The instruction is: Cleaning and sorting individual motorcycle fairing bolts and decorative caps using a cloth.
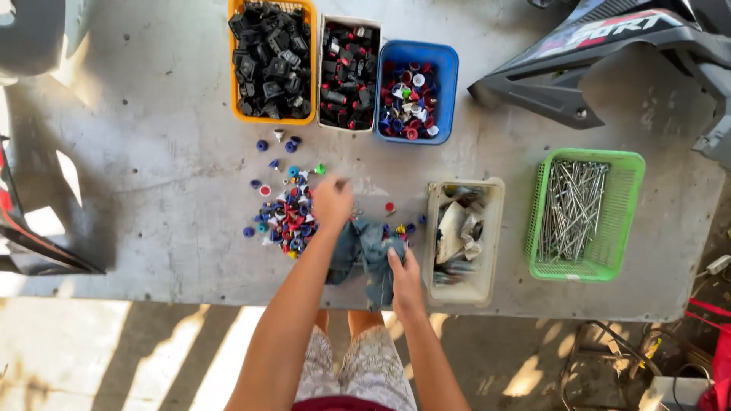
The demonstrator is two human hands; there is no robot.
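- Two hands work a denim rag [365,255] on the table [152,190].
- Right hand [406,275] grips its edge.
- Left hand [333,202], fingers curled, grip unclear, touches caps [285,221] at nine o'clock.

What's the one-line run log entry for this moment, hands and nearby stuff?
left hand: over pile of small coloured caps | right hand: gripping denim cloth | nearby: beige bin, green basket of metal rods
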